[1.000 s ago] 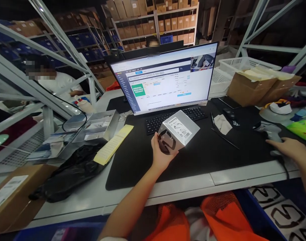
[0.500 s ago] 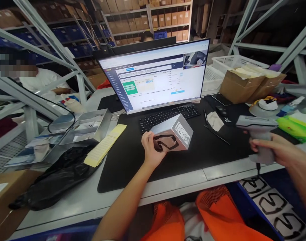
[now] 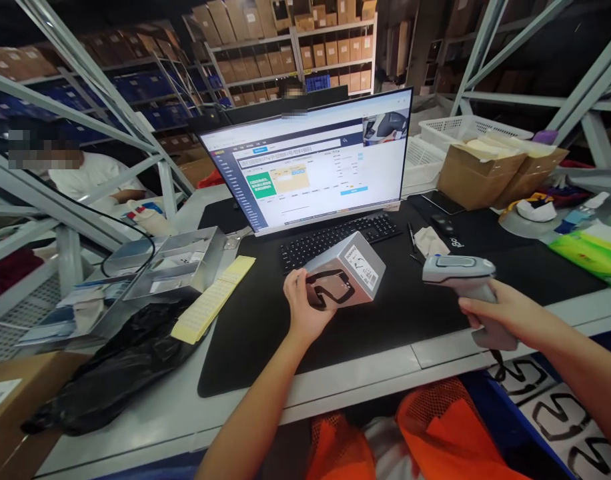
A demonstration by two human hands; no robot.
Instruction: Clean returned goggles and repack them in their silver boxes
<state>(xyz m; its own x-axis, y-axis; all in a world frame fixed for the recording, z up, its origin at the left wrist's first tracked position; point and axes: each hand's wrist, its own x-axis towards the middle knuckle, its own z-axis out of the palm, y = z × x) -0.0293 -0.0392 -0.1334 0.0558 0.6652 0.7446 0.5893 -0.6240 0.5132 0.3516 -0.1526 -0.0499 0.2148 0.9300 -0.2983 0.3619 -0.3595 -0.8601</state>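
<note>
My left hand [image 3: 306, 303] is closed around the left end of a small printed box [image 3: 335, 287], which shows a black goggle-shaped picture. The box is tilted over the black desk mat [image 3: 255, 340], and its end with a white barcode label [image 3: 361, 265] faces right. In my right hand [image 3: 503, 308] is a grey handheld barcode scanner [image 3: 458, 272], gripped by its handle. Its head points left toward the box, with a gap between them. A dark cable hangs from the handle's base.
A lit monitor [image 3: 315, 167] and a black keyboard [image 3: 330, 237] stand behind the box. Left are a yellow paper pad [image 3: 213, 300], a black plastic bag [image 3: 115, 367] and grey trays [image 3: 185, 257]. A blue bin [image 3: 505, 427] with similar boxes sits below right. Another person sits far left.
My right hand has brought the scanner leftward, nearer the box. The box stays in my left hand, almost in the same place. The camera view has shifted slightly.
</note>
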